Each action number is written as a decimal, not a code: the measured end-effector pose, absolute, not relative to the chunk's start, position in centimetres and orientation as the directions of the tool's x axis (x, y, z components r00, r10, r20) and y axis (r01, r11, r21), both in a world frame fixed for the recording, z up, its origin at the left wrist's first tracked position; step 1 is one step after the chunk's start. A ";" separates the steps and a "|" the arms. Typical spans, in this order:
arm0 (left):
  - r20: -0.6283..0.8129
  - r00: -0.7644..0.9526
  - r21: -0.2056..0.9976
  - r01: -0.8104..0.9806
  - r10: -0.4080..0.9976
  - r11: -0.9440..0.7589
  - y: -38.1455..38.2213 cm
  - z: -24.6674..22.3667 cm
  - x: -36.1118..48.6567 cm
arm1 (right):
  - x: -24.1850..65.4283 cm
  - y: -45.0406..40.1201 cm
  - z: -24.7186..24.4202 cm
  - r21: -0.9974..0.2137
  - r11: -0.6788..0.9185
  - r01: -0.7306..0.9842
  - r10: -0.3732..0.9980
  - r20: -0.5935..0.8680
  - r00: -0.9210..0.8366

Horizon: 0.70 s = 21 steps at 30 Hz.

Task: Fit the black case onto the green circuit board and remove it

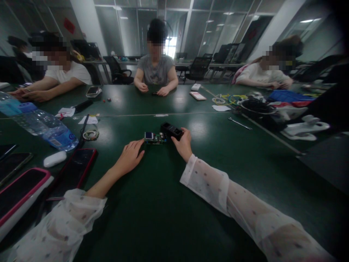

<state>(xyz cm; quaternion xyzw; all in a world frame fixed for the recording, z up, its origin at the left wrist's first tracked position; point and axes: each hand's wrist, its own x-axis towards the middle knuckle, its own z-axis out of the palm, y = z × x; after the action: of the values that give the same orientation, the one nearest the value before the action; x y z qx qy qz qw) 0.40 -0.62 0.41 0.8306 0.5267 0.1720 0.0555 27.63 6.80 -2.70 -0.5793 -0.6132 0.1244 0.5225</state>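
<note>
A small green circuit board (156,139) with a little square screen (148,135) lies on the dark green table. My left hand (131,156) rests flat on the tabletop, its fingertips reaching the board's left end. Just right of the board is a black rectangular plastic casing (171,130) with openings in its face. My right hand (183,143) grips the casing's right end between thumb and fingers. The casing's near left part is close to the board; whether they touch I cannot tell.
On the left lie water bottles (58,133), a red-edged phone (75,169), a white case (55,159) and a pink-rimmed phone (24,189). A wrench (240,123) and tangled cables (229,99) lie to the right. Several people sit across the table.
</note>
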 end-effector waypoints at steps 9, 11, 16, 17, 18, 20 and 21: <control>0.221 0.385 0.272 0.858 0.896 -0.436 -0.7 0.5 0.5 | 27.6 6.8 -2.3 -0.811 0.320 0.490 0.857 0.468 0.214; 0.231 0.388 0.267 0.856 0.892 -0.442 -0.6 0.4 0.5 | 27.3 6.6 -2.1 -0.815 0.387 0.430 0.845 0.500 0.188; 0.269 0.404 0.251 0.847 0.874 -0.469 -0.4 0.0 0.3 | 26.5 5.5 -1.1 -0.760 0.545 0.354 0.816 0.579 -0.014; 0.268 0.405 0.252 0.846 0.874 -0.469 -0.4 0.0 0.3 | 26.3 5.3 -0.9 -0.747 0.564 0.351 0.809 0.586 -0.052; 0.267 0.405 0.253 0.846 0.875 -0.469 -0.4 0.0 0.3 | 26.2 5.0 -0.7 -0.735 0.580 0.352 0.802 0.590 -0.089; 0.266 0.403 0.257 0.846 0.875 -0.468 -0.5 0.1 0.3 | 26.1 4.7 -0.5 -0.709 0.602 0.366 0.790 0.594 -0.150; 0.269 0.402 0.259 0.845 0.875 -0.468 -0.5 0.1 0.3 | 26.1 4.7 -0.4 -0.699 0.609 0.375 0.787 0.593 -0.173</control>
<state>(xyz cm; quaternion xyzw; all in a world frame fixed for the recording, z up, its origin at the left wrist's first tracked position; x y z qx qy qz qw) 0.31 -0.49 0.09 0.8364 0.5140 0.1858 0.0408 26.09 4.66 -0.44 -0.3931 -0.7387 0.2021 0.5089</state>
